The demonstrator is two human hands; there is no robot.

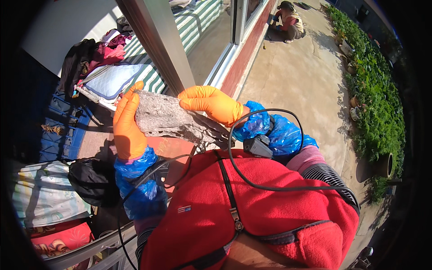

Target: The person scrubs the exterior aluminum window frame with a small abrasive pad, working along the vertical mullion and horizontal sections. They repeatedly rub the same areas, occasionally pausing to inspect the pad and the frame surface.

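A grey, ragged cloth (162, 116), stiff-looking and full of holes towards its lower right end, is held up before my chest. My left hand (128, 123), in an orange rubber glove, grips its left edge between thumb and fingers. On its upper edge, my right hand (212, 103), also orange-gloved, pinches it between thumb and fingertips. Blue plastic sleeve covers wrap both forearms. A small grey device (258, 145) is strapped at my right wrist, and a black cable (249, 184) loops across my red fleece.
A metal door frame post (162, 40) stands just beyond the cloth. Behind it lies a striped bed cover (148, 64) with piled clothes (108, 50). A black bag (92, 180) is at the left. Potted plants (374, 98) line the right; a person (288, 23) squats on the paving.
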